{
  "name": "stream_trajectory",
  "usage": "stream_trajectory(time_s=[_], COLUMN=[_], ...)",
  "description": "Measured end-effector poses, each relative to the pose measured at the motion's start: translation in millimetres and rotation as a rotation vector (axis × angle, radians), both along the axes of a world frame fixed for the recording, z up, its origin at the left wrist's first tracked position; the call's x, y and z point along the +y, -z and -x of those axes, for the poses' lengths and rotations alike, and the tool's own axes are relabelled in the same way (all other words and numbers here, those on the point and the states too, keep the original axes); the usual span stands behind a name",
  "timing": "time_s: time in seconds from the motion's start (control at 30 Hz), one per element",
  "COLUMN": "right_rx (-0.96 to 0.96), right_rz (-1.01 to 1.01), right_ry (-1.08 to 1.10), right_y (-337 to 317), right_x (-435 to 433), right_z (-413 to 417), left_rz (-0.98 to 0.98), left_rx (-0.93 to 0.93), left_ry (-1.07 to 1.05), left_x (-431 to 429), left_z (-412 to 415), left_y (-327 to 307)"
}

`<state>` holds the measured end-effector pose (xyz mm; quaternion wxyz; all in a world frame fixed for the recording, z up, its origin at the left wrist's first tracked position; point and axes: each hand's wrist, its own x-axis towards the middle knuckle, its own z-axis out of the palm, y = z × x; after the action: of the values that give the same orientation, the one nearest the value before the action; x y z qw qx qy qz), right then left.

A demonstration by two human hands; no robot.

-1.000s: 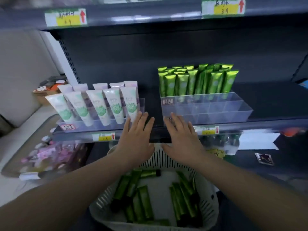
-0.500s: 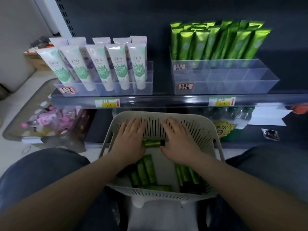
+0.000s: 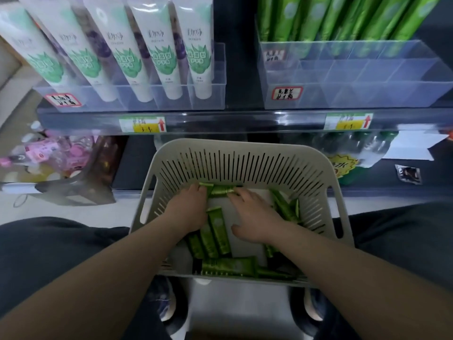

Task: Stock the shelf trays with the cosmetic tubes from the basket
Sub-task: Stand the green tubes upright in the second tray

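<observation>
Left hand point(image 3: 188, 209): in basket point(image 3: 245, 153), fingers bent onto left end of crosswise tube point(image 3: 219, 190); cannot tell if gripping.
Right hand point(image 3: 255, 217): fingers spread and relaxed, tips touching tube's right end.
Crosswise tube: far edge of basket floor.
Loose tubes point(image 3: 217, 229): floor centre, near edge.
Standing tubes point(image 3: 318, 18): back row of shelf tray point(image 3: 367, 94).

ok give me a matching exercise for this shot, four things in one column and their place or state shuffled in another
Things
1. white squeeze tubes with green leaf print
2. pale slotted plastic basket
3. clear divided plastic tray on the right
4. shiny green tube lying crosswise

Places or states
A. front compartments empty
B. between the fingertips of the left hand and right hand
C. standing in the left shelf tray
D. in front of the person, below the shelf

Pairs: 1-C, 2-D, 3-A, 4-B
</observation>
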<state>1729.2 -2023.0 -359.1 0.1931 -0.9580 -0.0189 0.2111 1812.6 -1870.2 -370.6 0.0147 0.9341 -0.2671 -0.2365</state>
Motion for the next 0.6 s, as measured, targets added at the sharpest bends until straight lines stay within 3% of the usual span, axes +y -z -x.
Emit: stream_trajectory(time_s=[0.6], right_rx=[0.178], right_rz=[-0.074], right_ry=[-0.031], right_y=[92], right_x=[14], right_z=[-52], left_rz=[0.067], left_rx=[0.070], left_ry=[-0.264], left_x=[-31], left_z=[-45], left_y=[71])
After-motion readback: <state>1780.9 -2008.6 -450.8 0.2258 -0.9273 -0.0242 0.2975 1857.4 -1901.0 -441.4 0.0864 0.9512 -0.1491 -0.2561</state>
